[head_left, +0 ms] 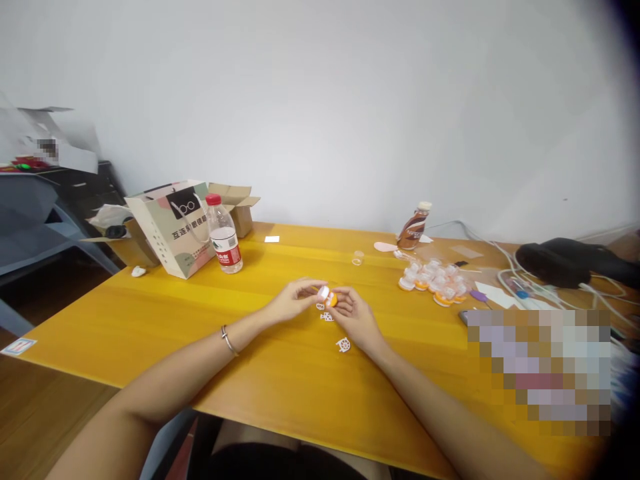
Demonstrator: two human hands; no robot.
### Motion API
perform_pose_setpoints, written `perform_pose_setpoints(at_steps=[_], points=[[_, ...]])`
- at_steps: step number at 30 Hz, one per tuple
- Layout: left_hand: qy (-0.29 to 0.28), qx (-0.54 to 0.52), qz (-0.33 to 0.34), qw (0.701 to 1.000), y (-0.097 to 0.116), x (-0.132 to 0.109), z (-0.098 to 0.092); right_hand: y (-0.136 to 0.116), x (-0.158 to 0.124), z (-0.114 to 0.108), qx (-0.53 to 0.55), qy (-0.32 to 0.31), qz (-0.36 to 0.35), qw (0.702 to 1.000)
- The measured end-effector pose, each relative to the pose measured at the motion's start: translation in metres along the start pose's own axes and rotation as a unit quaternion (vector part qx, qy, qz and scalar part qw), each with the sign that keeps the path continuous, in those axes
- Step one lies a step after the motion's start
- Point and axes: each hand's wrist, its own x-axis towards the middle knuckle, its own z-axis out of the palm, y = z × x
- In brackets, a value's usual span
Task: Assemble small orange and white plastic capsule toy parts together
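Between my two hands, above the middle of the table (240, 373), is a small white and orange plastic piece (330, 299). My left hand (295, 299) pinches its white end from the left. From the right, the fingers of my right hand (353, 317) close around the orange part. Just below my fingers lie small white wheel-like plastic parts (327, 317), partly hidden by the hands. Nearer to me, left of my right wrist, a white spoked wheel part (343, 345) rests on the wood.
A clear bottle with a red cap (227, 250), a paper bag (175, 233) and a cardboard box (243, 210) stand at the back left. To the right are several white and orange pieces (435, 280), a brown bottle (414, 229), white cables (520, 280) and a clear ring (358, 258).
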Motion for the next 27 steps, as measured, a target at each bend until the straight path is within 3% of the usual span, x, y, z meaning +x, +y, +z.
perform_pose_setpoints(at_steps=[6, 16, 21, 27], points=[[0.008, 0.156, 0.063, 0.986, 0.008, -0.006, 0.005, 0.000, -0.002, 0.001, -0.007, -0.005, -0.011, 1.000], [0.041, 0.080, 0.044, 0.995, 0.004, -0.004, 0.005, -0.009, -0.002, 0.000, 0.010, 0.022, 0.007, 1.000], [0.020, 0.136, 0.079, 0.987, 0.010, -0.007, 0.007, -0.006, -0.002, 0.001, -0.002, 0.013, -0.008, 1.000], [0.042, 0.182, 0.062, 0.980, 0.014, -0.010, 0.011, 0.000, -0.004, 0.001, -0.039, 0.008, -0.046, 0.998]])
